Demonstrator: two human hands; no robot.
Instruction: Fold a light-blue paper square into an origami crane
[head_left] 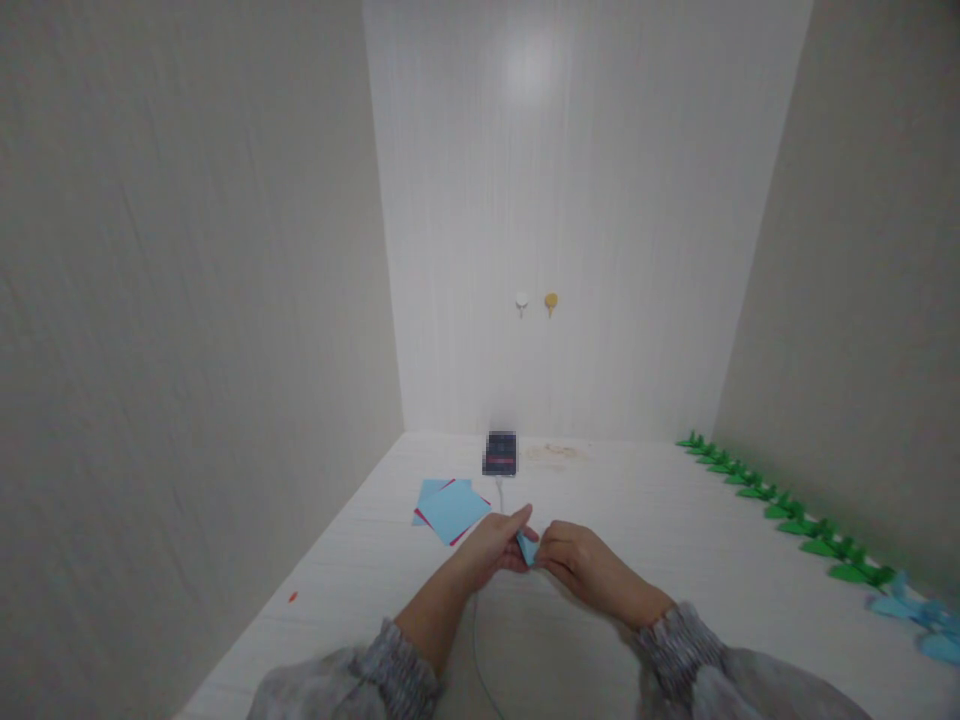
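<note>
A small folded piece of light blue paper (528, 549) is held between my two hands, low in the middle of the view. My left hand (501, 545) grips it from the left, thumb pointing up and fingers curled beneath. On the other side, my right hand (574, 556) pinches the paper's right edge with bent fingers; its fingertips are partly hidden. Just beyond my left hand lie several square sheets of light blue paper (452, 510), with red edges showing between them.
A phone (500, 454) lies near the back wall, its white cable (475, 640) running under my left arm. Along the right wall stretches a row of green folded paper pieces (793, 521), ending in light blue ones (892, 605). Two hooks (551, 300) hang on the back wall. A small red scrap (293, 597) lies left.
</note>
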